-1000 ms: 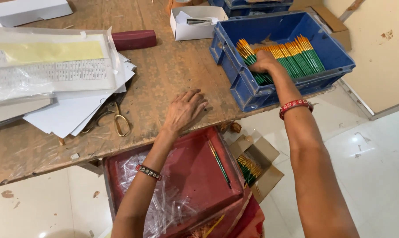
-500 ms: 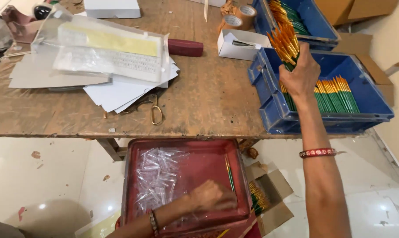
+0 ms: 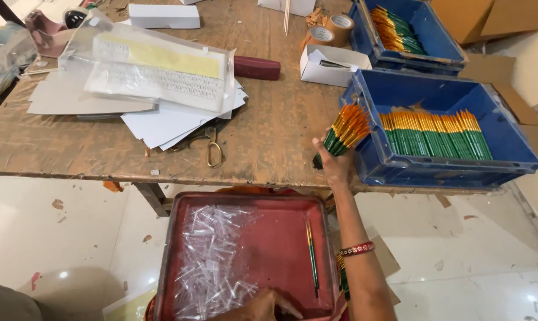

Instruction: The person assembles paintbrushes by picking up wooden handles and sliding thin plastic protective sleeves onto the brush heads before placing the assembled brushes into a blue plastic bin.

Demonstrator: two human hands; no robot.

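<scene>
My right hand (image 3: 334, 163) grips a bundle of green-handled paint brushes with orange tips (image 3: 345, 132), held just left of the near blue crate (image 3: 435, 172) and above the table edge. More of the same brushes (image 3: 438, 134) lie in a row inside that crate. My left hand (image 3: 263, 306) rests low on the front of a red tray (image 3: 281, 249) on my lap, fingers spread on its surface. A heap of clear plastic tubes (image 3: 212, 261) fills the tray's left half. One single brush (image 3: 311, 252) lies on the tray's right side.
Scissors (image 3: 212, 148), stacked white sheets and plastic sleeves (image 3: 156, 83), a maroon case (image 3: 256, 67), a small white box (image 3: 328, 65) and tape rolls (image 3: 331, 28) lie on the worn wooden table (image 3: 269, 131). A second blue crate (image 3: 400, 30) with brushes stands behind.
My right hand lifted a bundle of brushes out of the crate and carried it left, toward the table edge. My left hand dropped from the table to the red tray's front.
</scene>
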